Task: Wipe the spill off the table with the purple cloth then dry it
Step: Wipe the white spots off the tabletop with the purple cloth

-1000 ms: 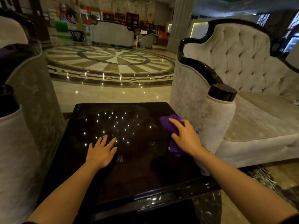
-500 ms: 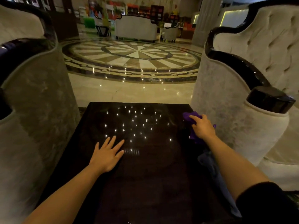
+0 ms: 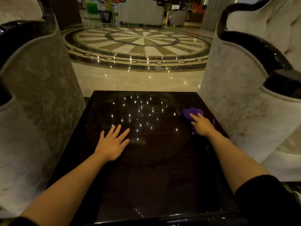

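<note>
A glossy black square table [image 3: 146,176] fills the middle of the view and mirrors many small ceiling lights. Near its right edge lies a crumpled purple cloth [image 3: 189,113]. My right hand [image 3: 202,125] presses down on the cloth, covering most of it. My left hand [image 3: 112,142] rests flat on the table left of centre, fingers spread, holding nothing. I cannot make out a spill on the dark surface.
A pale upholstered armchair [image 3: 241,95] with a black armrest cap stands tight against the table's right side. Another grey armchair [image 3: 37,88] flanks the left. Beyond the table spreads a polished marble floor [image 3: 143,41] with a round inlay, and a sofa [image 3: 140,11] stands far back.
My view has swung left and centred on the table. My right hand stays on the cloth near the right edge. My left hand stays flat in the same spot.
</note>
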Demonstrator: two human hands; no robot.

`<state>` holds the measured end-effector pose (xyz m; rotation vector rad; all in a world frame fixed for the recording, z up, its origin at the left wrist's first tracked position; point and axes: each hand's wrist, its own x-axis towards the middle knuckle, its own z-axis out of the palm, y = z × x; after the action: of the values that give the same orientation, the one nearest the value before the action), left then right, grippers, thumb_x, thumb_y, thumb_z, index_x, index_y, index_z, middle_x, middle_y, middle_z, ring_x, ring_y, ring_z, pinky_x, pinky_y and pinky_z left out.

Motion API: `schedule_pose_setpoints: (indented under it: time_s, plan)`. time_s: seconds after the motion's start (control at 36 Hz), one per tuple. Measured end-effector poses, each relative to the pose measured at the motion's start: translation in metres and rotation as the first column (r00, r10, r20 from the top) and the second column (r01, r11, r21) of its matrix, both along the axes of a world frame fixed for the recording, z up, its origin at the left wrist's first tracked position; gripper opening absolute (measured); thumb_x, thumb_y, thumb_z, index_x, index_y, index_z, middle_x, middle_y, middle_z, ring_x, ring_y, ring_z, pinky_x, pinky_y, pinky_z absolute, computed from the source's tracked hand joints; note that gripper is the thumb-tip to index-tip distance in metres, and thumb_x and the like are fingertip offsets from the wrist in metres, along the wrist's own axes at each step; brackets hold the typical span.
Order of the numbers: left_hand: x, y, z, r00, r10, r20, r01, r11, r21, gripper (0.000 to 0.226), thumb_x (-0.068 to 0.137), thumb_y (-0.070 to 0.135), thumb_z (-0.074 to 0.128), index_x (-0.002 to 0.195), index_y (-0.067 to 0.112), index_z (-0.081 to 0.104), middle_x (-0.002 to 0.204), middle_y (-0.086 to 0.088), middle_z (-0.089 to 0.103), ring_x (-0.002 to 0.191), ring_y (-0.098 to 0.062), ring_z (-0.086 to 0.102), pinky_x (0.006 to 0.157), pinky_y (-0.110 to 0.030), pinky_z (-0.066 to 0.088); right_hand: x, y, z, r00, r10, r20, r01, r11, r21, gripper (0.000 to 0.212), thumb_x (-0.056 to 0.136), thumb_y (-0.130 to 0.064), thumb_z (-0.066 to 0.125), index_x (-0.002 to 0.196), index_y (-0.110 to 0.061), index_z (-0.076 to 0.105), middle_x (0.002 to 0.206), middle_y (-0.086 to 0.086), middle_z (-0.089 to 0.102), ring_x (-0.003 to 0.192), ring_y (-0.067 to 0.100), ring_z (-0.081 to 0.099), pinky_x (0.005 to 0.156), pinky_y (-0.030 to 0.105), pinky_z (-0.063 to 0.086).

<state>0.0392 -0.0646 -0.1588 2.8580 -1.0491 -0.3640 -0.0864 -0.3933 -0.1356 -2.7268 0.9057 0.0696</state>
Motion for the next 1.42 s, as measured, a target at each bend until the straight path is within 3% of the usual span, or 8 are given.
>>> schedule_pose_setpoints:
  time_s: [0.22,0.75,0.97,1.17,1.42]
  plan:
    - [0.0,0.001,-0.001,1.0,0.004,0.008,-0.004,1.0,0.002,0.054,0.096,0.048,0.015,0.145,0.036,-0.004,0.157,-0.002,-0.009,0.144,-0.02,-0.011,0.115,-0.048,-0.005,-0.005,0.02,0.001,0.998,0.065,-0.016,-0.065,0.998,0.002,0.048,0.098,-0.023,0.033,0.143,-0.019,0.018,0.154,0.019,0.011,0.138,0.039,0.022,0.111,0.041,0.022]
    - [0.005,0.002,-0.005,1.0,-0.019,0.007,0.019,1.0,0.006,0.054,0.095,0.05,0.013,0.143,0.038,-0.007,0.156,0.0,-0.013,0.143,-0.017,-0.015,0.115,-0.047,-0.008,-0.006,0.013,-0.002,0.989,-0.143,0.036,0.145,0.987,-0.07,0.044,0.099,-0.024,0.027,0.142,-0.019,0.02,0.153,0.017,0.018,0.135,0.038,0.026,0.108,0.048,0.029]
    - [0.005,0.0,-0.005,1.0,-0.014,0.013,0.014,1.0,-0.001,0.054,0.095,0.05,0.014,0.143,0.038,-0.008,0.156,0.001,-0.013,0.143,-0.017,-0.015,0.115,-0.047,-0.007,-0.012,0.011,0.008,0.992,-0.102,-0.08,0.099,0.994,-0.034,0.051,0.098,-0.038,0.023,0.144,-0.027,0.005,0.156,0.014,0.003,0.14,0.038,0.012,0.113,0.052,0.015]
    - [0.004,0.001,-0.005,1.0,-0.011,0.015,0.011,1.0,-0.001,0.054,0.095,0.05,0.014,0.143,0.036,-0.009,0.156,0.001,-0.014,0.143,-0.017,-0.015,0.116,-0.048,-0.006,-0.041,0.017,0.022,0.99,-0.126,0.06,0.13,0.99,-0.052,0.056,0.096,-0.047,0.021,0.143,-0.031,-0.003,0.157,0.013,0.001,0.142,0.033,0.009,0.114,0.051,0.014]
    - [0.001,0.003,-0.002,1.0,-0.013,0.005,0.013,1.0,-0.003,0.054,0.096,0.048,0.014,0.144,0.035,-0.007,0.157,-0.001,-0.013,0.143,-0.019,-0.014,0.116,-0.048,-0.004,-0.096,0.039,0.026,0.991,-0.115,0.062,0.118,0.992,-0.052,0.06,0.096,-0.045,0.029,0.144,-0.027,-0.002,0.156,0.017,0.001,0.143,0.033,0.006,0.117,0.048,0.015]
